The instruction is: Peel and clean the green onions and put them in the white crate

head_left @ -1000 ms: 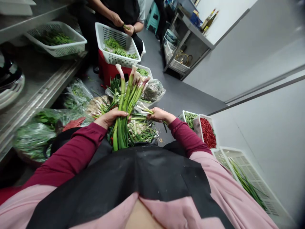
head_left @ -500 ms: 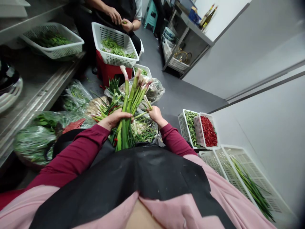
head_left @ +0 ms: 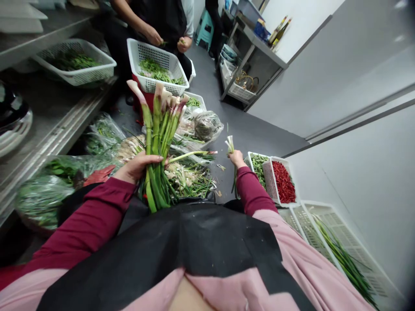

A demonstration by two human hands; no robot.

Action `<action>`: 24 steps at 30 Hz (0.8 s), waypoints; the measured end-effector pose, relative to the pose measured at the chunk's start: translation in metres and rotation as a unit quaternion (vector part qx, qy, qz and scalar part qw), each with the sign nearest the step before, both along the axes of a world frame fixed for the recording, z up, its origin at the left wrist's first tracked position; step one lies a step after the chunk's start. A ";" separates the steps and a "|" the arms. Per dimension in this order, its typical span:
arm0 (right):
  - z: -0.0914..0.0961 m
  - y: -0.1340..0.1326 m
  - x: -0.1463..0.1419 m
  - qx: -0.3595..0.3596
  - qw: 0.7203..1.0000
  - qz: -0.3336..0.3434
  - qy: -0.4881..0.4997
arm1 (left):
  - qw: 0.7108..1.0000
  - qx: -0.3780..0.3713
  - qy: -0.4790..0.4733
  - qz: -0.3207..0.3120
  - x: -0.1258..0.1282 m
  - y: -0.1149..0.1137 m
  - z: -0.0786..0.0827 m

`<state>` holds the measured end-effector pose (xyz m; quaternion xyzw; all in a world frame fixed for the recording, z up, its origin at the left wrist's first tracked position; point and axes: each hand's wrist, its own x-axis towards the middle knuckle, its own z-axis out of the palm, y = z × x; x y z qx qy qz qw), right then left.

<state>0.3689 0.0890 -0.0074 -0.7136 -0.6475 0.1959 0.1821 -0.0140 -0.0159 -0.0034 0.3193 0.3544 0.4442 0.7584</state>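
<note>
My left hand [head_left: 139, 167] is closed around a thick bunch of green garlic [head_left: 158, 138], its white and purplish bulb ends pointing up and the green leaves hanging down over my apron. One thin stalk [head_left: 191, 155] sticks out sideways from the bunch to the right. Well apart from it, my right hand [head_left: 238, 159] grips a few peeled-off garlic stalks [head_left: 230, 144] with white ends up; green tips dangle below the fist. Beneath and between the hands lies a heap of trimmings [head_left: 188, 179] on the floor.
A co-worker's hands [head_left: 154, 35] work above a white basket [head_left: 177, 88] of green pods. Bagged greens [head_left: 45, 194] lie at left beside a metal shelf [head_left: 65, 125]. At right stand baskets of red chillies [head_left: 283, 181], green pods [head_left: 259, 168] and long green stalks [head_left: 343, 255].
My right hand has moved right, away from the bunch, carrying the peeled-off stalks. My left hand has shifted left with the bunch. The co-worker's hands have moved apart.
</note>
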 end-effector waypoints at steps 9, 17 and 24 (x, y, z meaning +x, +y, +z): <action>-0.015 -0.053 -0.067 -0.079 0.938 -0.127 0.312 | 0.998 0.050 0.022 0.042 -0.002 -0.001 0.003; 0.040 -0.057 -0.130 -0.090 0.804 -0.020 0.588 | 0.989 0.135 0.058 -0.031 0.015 -0.003 0.000; 0.051 -0.063 -0.115 -0.100 0.807 0.108 0.571 | 0.988 0.149 0.013 -0.045 0.010 -0.002 -0.004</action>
